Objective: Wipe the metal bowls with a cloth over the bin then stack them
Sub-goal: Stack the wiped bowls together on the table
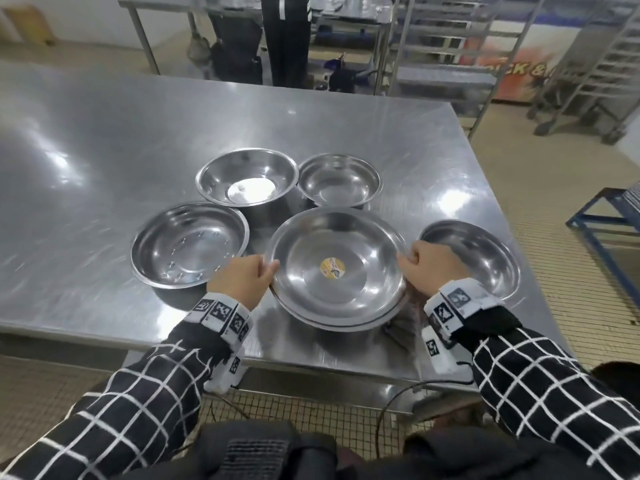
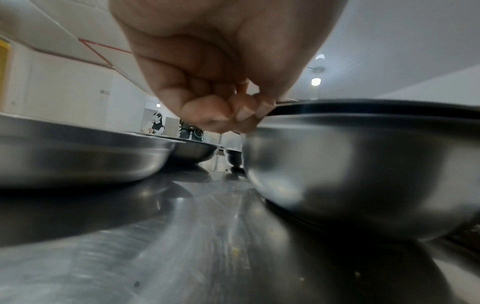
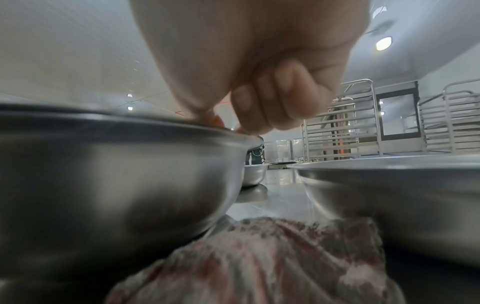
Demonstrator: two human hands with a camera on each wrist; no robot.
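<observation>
Both grips, L hand point(image 1: 241, 280) & R hand point(image 1: 430, 269), fingers curled pinching opposite rims of stickered bowl point(image 1: 337, 268).

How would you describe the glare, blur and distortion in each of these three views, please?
Head view: bright ceiling-light glare on the steel table and in the far left bowl; edges bow from the wide lens. Left wrist view: the left hand and the stickered bowl are soft, and the tabletop streaks. Right wrist view: the right hand and the mottled cloth are blurred; the racks behind look sharper.
</observation>
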